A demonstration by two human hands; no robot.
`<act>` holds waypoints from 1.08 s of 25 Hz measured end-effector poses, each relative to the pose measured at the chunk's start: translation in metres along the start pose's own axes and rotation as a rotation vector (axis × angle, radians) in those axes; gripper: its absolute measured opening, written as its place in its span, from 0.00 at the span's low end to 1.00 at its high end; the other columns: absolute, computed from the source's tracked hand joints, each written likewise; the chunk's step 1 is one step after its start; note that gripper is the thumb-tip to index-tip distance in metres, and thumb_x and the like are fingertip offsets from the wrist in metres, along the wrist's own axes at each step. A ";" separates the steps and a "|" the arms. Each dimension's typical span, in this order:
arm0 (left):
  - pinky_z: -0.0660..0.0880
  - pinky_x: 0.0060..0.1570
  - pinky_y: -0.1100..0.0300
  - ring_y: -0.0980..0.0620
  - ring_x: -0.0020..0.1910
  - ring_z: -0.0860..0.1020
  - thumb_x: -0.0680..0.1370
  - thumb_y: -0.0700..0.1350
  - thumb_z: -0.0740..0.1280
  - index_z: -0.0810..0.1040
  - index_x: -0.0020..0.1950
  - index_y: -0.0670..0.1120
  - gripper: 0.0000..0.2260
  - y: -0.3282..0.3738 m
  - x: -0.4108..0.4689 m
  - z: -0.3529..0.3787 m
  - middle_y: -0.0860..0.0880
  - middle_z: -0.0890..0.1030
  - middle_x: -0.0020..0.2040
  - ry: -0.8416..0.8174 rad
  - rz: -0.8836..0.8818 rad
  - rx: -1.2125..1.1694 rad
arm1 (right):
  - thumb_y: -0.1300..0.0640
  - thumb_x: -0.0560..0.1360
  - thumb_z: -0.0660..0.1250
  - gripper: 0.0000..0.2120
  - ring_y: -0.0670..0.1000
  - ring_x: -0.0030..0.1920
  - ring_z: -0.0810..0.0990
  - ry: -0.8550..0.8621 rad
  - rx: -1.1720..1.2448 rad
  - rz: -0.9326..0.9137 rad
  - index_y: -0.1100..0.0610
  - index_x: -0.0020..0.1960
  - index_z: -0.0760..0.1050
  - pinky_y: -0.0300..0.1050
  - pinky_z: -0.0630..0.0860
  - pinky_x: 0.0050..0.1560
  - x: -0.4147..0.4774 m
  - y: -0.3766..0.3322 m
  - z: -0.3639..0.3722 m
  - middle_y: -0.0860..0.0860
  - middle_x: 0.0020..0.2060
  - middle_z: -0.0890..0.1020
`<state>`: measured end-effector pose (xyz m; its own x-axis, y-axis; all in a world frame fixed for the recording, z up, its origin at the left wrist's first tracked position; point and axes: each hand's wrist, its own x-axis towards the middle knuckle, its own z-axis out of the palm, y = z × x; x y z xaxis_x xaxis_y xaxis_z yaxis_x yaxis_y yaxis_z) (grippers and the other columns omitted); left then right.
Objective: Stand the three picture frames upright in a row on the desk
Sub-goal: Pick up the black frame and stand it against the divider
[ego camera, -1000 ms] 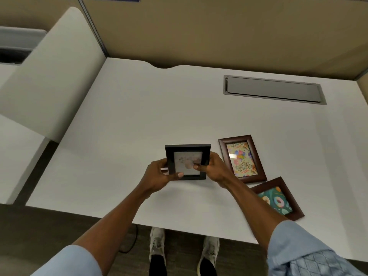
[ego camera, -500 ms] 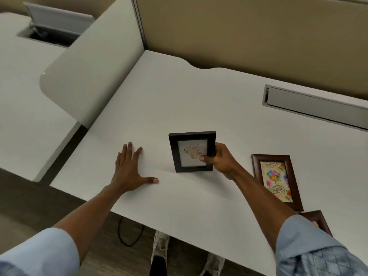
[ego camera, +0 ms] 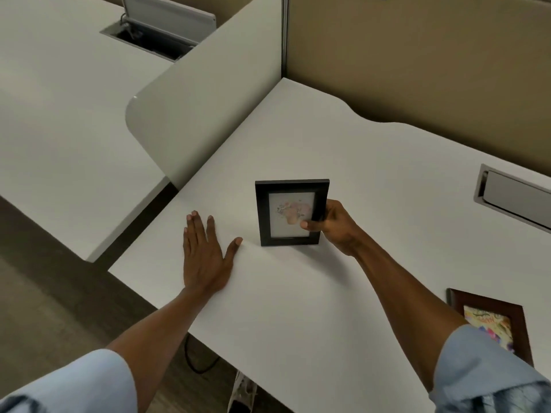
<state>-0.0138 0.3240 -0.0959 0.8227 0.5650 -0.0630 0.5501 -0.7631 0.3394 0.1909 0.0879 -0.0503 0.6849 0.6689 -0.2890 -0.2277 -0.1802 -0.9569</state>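
Spanning most of my view, the white counter (ego camera: 343, 293) carries everything I have to work with. My right hand (ego camera: 335, 226) has its fingers (ego camera: 307, 225) closed on the right edge of the black picture frame (ego camera: 291, 212), which stands on its bottom edge near the counter's left side, roughly upright. My left hand (ego camera: 202, 254) lies flat beside it, fingers spread and holding nothing. To finish this step well I'd judge the rear stand needs to sit firmly before I let go, easing off slowly so nothing tips. I count two frames visible: this black one, and one brown picture frame (ego camera: 492, 320) lying flat at far right; the third is out of view.
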 end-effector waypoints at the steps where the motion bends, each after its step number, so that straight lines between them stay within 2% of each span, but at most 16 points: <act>1: 0.44 0.88 0.44 0.45 0.89 0.37 0.84 0.70 0.52 0.48 0.88 0.44 0.42 -0.002 0.002 0.001 0.42 0.40 0.89 0.021 -0.040 -0.008 | 0.72 0.74 0.74 0.23 0.58 0.65 0.84 -0.020 0.000 0.000 0.65 0.69 0.78 0.53 0.83 0.64 0.013 -0.004 0.004 0.60 0.64 0.85; 6: 0.43 0.88 0.44 0.45 0.89 0.41 0.85 0.67 0.50 0.52 0.88 0.43 0.39 -0.003 0.004 0.005 0.43 0.44 0.90 0.082 -0.146 -0.051 | 0.75 0.74 0.72 0.24 0.52 0.59 0.87 -0.111 -0.004 -0.002 0.67 0.69 0.77 0.46 0.84 0.58 0.070 -0.023 0.027 0.61 0.64 0.84; 10: 0.44 0.88 0.43 0.44 0.89 0.42 0.84 0.67 0.50 0.52 0.88 0.43 0.39 -0.004 0.006 0.007 0.43 0.45 0.90 0.075 -0.163 -0.022 | 0.75 0.74 0.73 0.25 0.58 0.63 0.85 -0.172 -0.002 -0.004 0.67 0.70 0.76 0.52 0.83 0.63 0.109 -0.032 0.044 0.62 0.65 0.83; 14: 0.43 0.87 0.43 0.44 0.89 0.42 0.84 0.69 0.50 0.52 0.88 0.43 0.40 -0.003 0.006 0.010 0.42 0.45 0.90 0.076 -0.156 0.048 | 0.74 0.74 0.73 0.25 0.60 0.65 0.84 -0.219 -0.024 -0.008 0.66 0.70 0.76 0.49 0.84 0.61 0.132 -0.039 0.057 0.62 0.65 0.83; 19: 0.45 0.87 0.42 0.43 0.89 0.42 0.84 0.70 0.49 0.52 0.88 0.44 0.41 -0.004 0.008 0.013 0.42 0.45 0.90 0.080 -0.164 0.090 | 0.74 0.74 0.73 0.26 0.62 0.66 0.83 -0.238 -0.024 -0.010 0.67 0.71 0.75 0.56 0.82 0.65 0.148 -0.038 0.062 0.63 0.66 0.82; 24: 0.45 0.87 0.42 0.42 0.89 0.43 0.84 0.70 0.50 0.53 0.87 0.43 0.41 -0.004 0.008 0.015 0.42 0.46 0.90 0.093 -0.160 0.101 | 0.74 0.74 0.73 0.25 0.59 0.65 0.84 -0.234 -0.031 -0.017 0.66 0.71 0.76 0.50 0.85 0.60 0.147 -0.040 0.063 0.62 0.66 0.83; 27: 0.46 0.87 0.41 0.42 0.89 0.43 0.84 0.70 0.51 0.53 0.87 0.43 0.41 -0.004 0.008 0.016 0.42 0.46 0.90 0.101 -0.167 0.095 | 0.73 0.74 0.73 0.25 0.58 0.64 0.84 -0.234 -0.051 -0.016 0.66 0.71 0.76 0.50 0.85 0.60 0.147 -0.041 0.062 0.61 0.65 0.83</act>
<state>-0.0074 0.3269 -0.1125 0.7027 0.7113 -0.0146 0.6927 -0.6794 0.2422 0.2579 0.2383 -0.0515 0.5078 0.8197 -0.2652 -0.1789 -0.2008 -0.9632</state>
